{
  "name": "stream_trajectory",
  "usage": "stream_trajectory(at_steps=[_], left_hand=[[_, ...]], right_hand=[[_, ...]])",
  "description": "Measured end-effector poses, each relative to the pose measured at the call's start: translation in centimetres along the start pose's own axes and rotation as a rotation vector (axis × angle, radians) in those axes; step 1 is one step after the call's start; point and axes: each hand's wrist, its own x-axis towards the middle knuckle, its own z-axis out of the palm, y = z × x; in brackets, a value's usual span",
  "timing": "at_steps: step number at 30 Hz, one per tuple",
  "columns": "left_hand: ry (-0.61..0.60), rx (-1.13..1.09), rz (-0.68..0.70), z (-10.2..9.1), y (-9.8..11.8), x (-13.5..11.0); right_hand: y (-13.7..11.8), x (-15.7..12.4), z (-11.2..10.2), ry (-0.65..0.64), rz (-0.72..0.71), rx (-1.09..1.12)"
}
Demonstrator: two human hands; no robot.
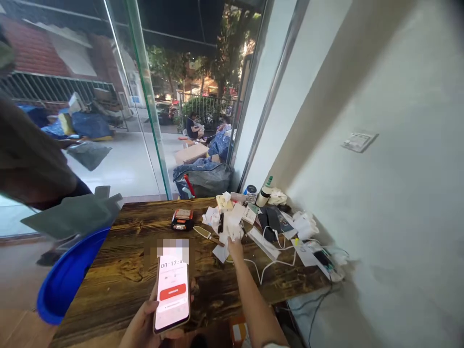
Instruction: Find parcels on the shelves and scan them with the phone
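Note:
My left hand (147,314) is wrapped round a smartphone (172,292), which stands tilted up over the near side of the table. Its lit screen shows a running timer and a red button; the top is blurred out. Across the pile of papers reaches my right hand (235,248), its fingertips at a crumpled white paper (236,233). The fingers are mostly lost against the white, so whether they grip it I cannot tell. Just left of that hand lies a knife (208,236) with a wooden handle, beside a black marker-like stick (221,223).
On the wooden table (126,261) sit a black and orange box (182,219), a jar (264,196), dark phone-like slabs (270,220) and loose white cables (259,270). A blue tub (68,282) stands left of the table. Another person (32,154) is at far left, near the glass.

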Motion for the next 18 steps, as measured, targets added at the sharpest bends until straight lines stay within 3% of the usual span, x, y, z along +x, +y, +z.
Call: stream_trajectory(at_steps=[5,10,13,16,18], left_hand=[[0.075,-0.012,-0.033,3.5,0.8,3.0],[0.015,-0.072,-0.049,4.9,1.5,4.9],[0.074,-0.128,-0.038,6.0,1.6,5.9],[0.139,-0.185,0.028,7.5,1.4,7.2],[0.154,-0.204,0.063,8.5,1.0,8.0]], right_hand=[[-0.3,4.4,4.1,-0.185,0.204,0.185],[-0.4,5.2,3.0,-0.340,0.310,0.411],[-0.2,3.1,0.8,-0.417,0.275,0.560],[0.1,-1.5,-1.2,-0.492,0.215,0.652],[0.1,-5.5,-2.1,-0.671,0.166,0.670]])
